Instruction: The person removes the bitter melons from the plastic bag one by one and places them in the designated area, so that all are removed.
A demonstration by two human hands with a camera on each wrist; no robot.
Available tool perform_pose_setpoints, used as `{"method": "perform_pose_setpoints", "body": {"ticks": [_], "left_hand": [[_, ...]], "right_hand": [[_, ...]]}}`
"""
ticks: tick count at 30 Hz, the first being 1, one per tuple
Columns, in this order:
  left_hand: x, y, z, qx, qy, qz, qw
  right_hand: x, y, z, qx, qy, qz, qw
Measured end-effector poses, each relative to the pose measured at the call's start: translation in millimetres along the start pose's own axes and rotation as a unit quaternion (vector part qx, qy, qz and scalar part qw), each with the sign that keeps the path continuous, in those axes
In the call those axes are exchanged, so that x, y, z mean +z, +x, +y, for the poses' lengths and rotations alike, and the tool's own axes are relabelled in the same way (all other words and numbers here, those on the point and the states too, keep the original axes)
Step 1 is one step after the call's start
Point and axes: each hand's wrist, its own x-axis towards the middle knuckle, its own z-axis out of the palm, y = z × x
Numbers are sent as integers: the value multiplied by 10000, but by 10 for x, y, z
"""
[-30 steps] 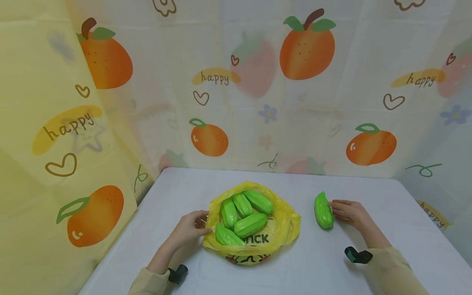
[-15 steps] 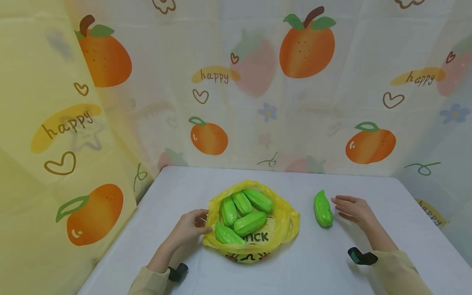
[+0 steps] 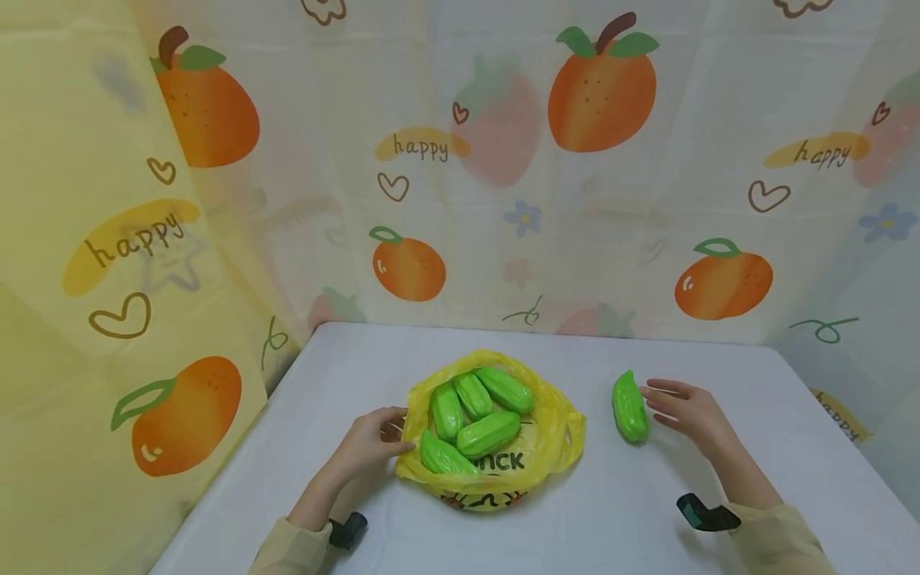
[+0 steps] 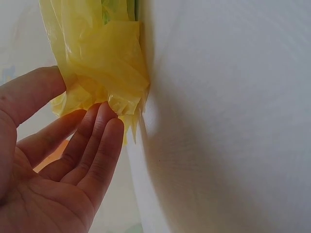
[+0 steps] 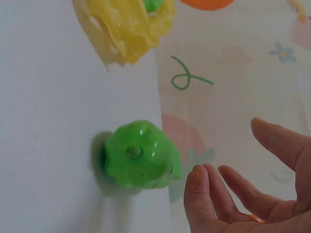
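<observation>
A yellow plastic bag point(image 3: 549, 467) lies on the table with its mouth spread wide, and several glossy green gourd-like vegetables point(image 3: 489, 434) rest inside. At its left rim is my left hand point(image 3: 370, 442), thumb and fingers apart and touching the plastic. In the left wrist view these fingers point(image 4: 104, 155) are nearly straight against the bag's edge. A single green gourd-like vegetable point(image 3: 630, 407), ridged with a stub at its end, lies right of the bag. My right hand point(image 3: 686, 410) is just beside it, fingers loosely extended and holding nothing; the right wrist view shows a gap between them.
A white-covered table point(image 3: 561, 535) carries everything. Fruit-printed curtains point(image 3: 489, 263) rise behind its back edge and along the left side. Dark wrist cameras point(image 3: 707, 513) sit below both hands.
My right hand drew back to the right from the single green vegetable, then came slightly nearer to it again. The left hand and the bag have stayed in place.
</observation>
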Motion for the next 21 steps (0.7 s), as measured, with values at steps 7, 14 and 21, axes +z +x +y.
{"method": "perform_pose_setpoints", "body": {"ticks": [7, 14, 21], "left_hand": [[1, -4, -2, -15, -10, 10, 10000], [1, -9, -3, 36, -45, 5, 10000], [3, -3, -14, 42, -16, 19, 10000]], "right_hand": [[138, -67, -53, -176, -83, -40, 9998], [254, -117, -133, -141, -36, -10, 9999], [386, -127, -207, -201, -114, -55, 9997]]}}
